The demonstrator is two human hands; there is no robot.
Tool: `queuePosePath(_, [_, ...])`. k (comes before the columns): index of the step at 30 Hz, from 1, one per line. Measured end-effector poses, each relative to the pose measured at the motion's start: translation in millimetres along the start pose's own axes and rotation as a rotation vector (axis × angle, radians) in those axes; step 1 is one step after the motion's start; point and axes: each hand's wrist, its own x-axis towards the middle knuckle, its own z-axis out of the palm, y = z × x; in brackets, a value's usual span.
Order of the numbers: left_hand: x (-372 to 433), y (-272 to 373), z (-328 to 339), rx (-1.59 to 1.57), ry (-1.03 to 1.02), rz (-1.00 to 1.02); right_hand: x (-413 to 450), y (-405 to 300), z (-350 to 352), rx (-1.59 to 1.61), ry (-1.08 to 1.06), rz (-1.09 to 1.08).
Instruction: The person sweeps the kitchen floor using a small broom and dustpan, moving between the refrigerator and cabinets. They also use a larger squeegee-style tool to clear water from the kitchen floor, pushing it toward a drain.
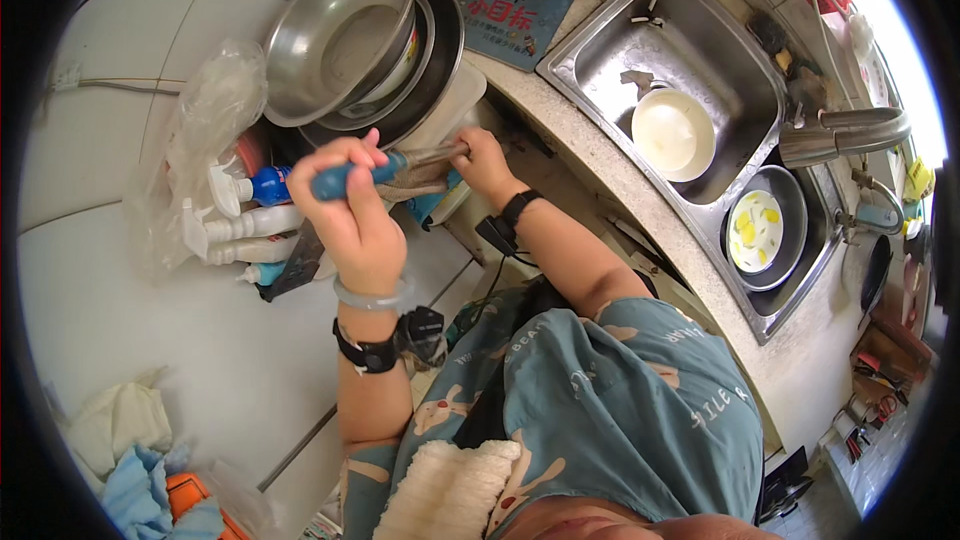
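My left hand [349, 202] is closed round the blue handle [349, 178] of a metal-shafted tool held sideways in front of me. My right hand [484, 161] pinches the far end of its metal shaft [431, 154]. Which tool it is cannot be told. Below the shaft, a brown textured cloth [416, 184] shows. Just beyond my hands, a large steel basin [341, 37] stands tilted on other basins and a dark pan [450, 30]. Spray bottles, one a blue bottle [270, 186], lie left of my left hand.
On my right runs a stone counter [592, 142] with a double steel sink [592, 37], holding a cream bowl [673, 135] and a patterned bowl [756, 229] in a grey pan. A steel faucet [847, 136] overhangs it. Clear plastic bags [225, 90] and cloths [135, 480] are at left.
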Motion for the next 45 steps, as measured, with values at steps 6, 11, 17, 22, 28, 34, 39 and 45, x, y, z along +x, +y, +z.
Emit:
queuePosePath(6, [20.6, -3.7, 0.0, 0.091, 0.044, -0.072, 11.0, 2.2, 8.7, 0.006, -0.199, 0.251])
queuePosePath(11, [3.1, -1.8, -15.6, 0.069, 0.031, -0.086, -7.5, -9.8, 5.7, -0.044, -0.304, 0.294])
queuePosePath(17, [-21.4, 13.3, -41.4, -0.050, 0.030, -0.228, -50.9, -29.8, -5.9, -0.020, -0.360, 0.269])
queuePosePath(22, [-41.3, 36.8, -53.1, -0.179, -0.081, -0.210, -67.5, -37.1, -10.7, -0.038, -0.292, 0.134])
queuePosePath(28, [-34.5, 49.4, -41.0, -0.180, -0.180, -0.040, -38.7, -41.0, -9.6, -0.070, -0.098, -0.035])
queuePosePath(34, [-25.4, 5.3, -23.6, -0.014, -0.064, 0.013, -2.2, 2.8, 11.2, 0.098, -0.227, 0.049])
queuePosePath(39, [-22.6, 15.9, -5.1, 0.051, -0.059, -0.028, -3.3, 13.4, -6.8, 0.043, -0.584, 0.104])
queuePosePath(45, [-38.1, 30.2, -10.1, 0.069, -0.036, -0.101, -23.5, 4.4, -14.7, 0.036, -0.615, 0.168])
